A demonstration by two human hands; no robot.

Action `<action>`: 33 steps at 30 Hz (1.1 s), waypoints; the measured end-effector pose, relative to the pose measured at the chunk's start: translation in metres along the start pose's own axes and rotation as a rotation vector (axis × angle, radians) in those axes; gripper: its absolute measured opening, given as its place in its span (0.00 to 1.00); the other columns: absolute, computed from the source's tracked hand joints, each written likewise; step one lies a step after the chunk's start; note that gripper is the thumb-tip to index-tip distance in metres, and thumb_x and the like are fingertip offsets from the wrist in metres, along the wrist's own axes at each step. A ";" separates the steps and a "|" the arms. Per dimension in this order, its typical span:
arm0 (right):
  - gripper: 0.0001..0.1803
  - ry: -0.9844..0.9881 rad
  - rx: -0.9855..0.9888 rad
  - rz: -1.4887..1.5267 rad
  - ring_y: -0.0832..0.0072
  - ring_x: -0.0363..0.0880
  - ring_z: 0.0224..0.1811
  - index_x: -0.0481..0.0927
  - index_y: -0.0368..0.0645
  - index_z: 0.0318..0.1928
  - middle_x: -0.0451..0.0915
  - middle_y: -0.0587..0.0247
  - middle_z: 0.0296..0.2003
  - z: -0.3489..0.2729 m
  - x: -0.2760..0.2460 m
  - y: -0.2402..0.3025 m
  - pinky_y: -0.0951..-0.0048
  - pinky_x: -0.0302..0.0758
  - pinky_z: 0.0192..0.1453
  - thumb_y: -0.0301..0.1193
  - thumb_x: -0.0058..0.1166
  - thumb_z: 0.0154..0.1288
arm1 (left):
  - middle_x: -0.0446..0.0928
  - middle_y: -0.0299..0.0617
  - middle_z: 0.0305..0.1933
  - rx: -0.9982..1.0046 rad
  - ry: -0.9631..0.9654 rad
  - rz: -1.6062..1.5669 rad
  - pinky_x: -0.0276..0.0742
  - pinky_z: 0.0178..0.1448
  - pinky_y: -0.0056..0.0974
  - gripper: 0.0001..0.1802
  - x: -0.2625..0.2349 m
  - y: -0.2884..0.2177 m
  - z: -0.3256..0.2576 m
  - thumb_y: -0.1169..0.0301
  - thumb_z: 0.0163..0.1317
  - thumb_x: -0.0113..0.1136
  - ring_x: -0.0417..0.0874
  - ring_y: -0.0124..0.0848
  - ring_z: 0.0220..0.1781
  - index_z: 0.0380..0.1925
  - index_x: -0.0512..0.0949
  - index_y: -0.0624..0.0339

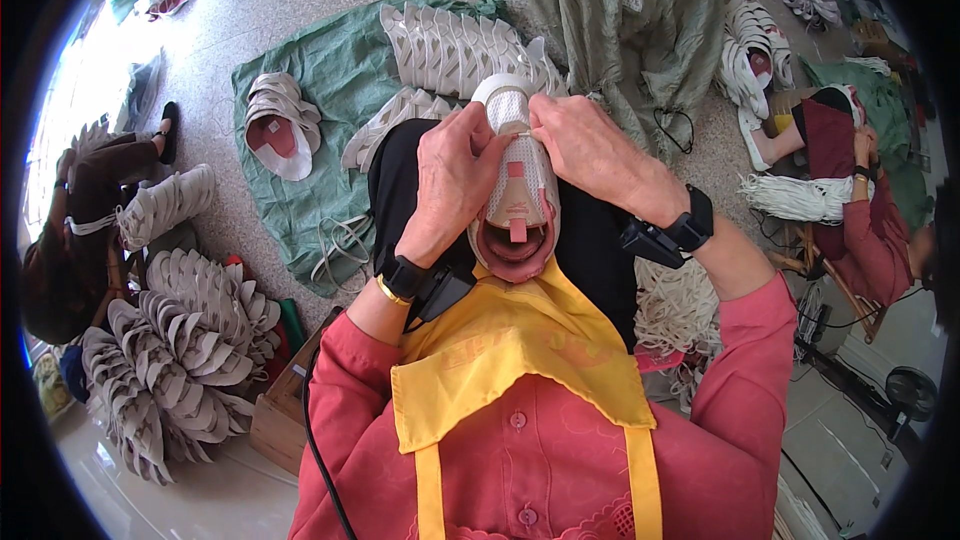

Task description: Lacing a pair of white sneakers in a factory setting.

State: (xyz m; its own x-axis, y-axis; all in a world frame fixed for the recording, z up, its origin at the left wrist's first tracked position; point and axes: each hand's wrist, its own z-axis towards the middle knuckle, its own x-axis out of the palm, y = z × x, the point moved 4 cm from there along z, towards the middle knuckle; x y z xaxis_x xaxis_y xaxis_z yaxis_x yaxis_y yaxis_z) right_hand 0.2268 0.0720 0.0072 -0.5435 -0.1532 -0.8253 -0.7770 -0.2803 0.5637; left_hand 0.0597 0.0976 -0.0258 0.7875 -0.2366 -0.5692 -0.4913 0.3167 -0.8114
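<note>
A white mesh shoe upper [517, 190] with pink lining rests on my lap, its toe pointing away and its heel opening toward me. A thin white shoelace [521, 135] crosses the front part of the upper between my hands. My left hand [452, 168] is closed at the upper's left edge, thumb and fingers pinching the lace. On the opposite edge, my right hand [592, 148] is closed too, its fingertips pinched at the lace; the exact grip is partly hidden. A yellow apron [520, 340] lies just below the heel.
Ahead, a green sheet [290, 230] bears a row of white uppers [470, 50] and a small stack [283, 125]. Grey uppers [170, 340] are piled left near a wooden box [280, 420]. Loose white laces [680, 315] lie right. People sit at left [60, 250] and right [865, 240].
</note>
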 end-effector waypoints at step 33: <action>0.05 -0.008 -0.152 -0.074 0.41 0.81 0.38 0.75 0.33 0.39 0.80 0.41 0.31 0.007 0.003 -0.002 0.50 0.77 0.40 0.22 0.54 0.66 | 0.76 0.44 0.23 -0.015 -0.020 0.046 0.74 0.31 0.39 0.15 0.003 -0.002 0.001 0.73 0.54 0.75 0.78 0.36 0.23 0.26 0.74 0.64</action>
State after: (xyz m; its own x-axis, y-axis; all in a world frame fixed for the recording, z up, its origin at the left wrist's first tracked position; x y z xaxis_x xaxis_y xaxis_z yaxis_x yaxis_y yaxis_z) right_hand 0.2244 0.0785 0.0037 -0.4891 -0.1197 -0.8640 -0.7584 -0.4310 0.4890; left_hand 0.0637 0.0972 -0.0255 0.7712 -0.2034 -0.6032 -0.5323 0.3134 -0.7864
